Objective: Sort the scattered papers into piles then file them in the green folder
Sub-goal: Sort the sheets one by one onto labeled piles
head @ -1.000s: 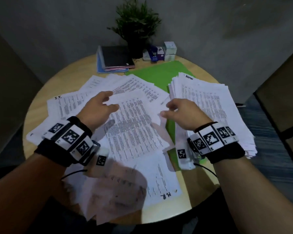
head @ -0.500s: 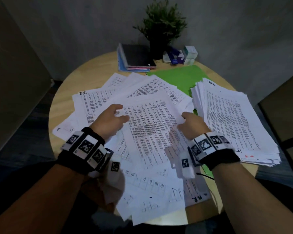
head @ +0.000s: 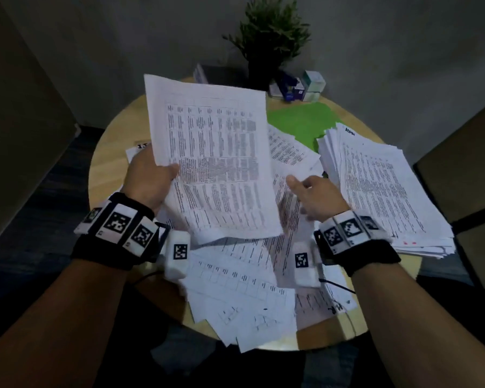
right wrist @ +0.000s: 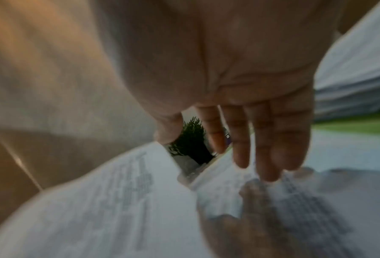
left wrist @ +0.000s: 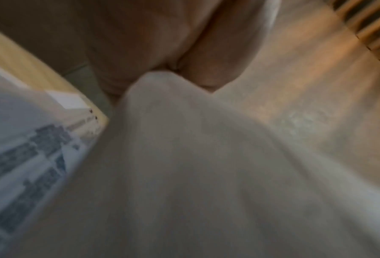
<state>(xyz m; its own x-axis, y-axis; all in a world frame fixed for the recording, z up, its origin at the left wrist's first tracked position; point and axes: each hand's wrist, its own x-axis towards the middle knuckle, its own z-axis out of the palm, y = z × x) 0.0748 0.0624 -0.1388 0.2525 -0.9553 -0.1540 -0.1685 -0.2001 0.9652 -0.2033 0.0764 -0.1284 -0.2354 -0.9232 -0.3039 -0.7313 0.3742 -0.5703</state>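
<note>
Our left hand (head: 149, 177) pinches a printed sheet (head: 216, 163) by its left edge, thumb on top, and holds it raised and tilted above the table, dense columns of small text facing us. Our right hand (head: 317, 196) hovers just right of that sheet with fingers straight and relaxed, holding nothing; in the right wrist view those fingers (right wrist: 266, 139) reach down toward the loose pages beneath.

Below both hands lie the scattered papers (head: 244, 292), thin white sheets overlapping at all angles and spilling past the near rim. To the right sits a thick, roughly squared pile (head: 381, 189), its edges fanned and a handwritten label at its top corner. The green folder (head: 300, 121) lies flat at the far side, partly covered by the pile and the loose sheets; we cannot tell whether anything is in it.

The round table (head: 109, 152) is pale wood. At its far edge stand a potted plant (head: 266, 40), dark notebooks (head: 216, 75) and small boxes (head: 311, 85).
</note>
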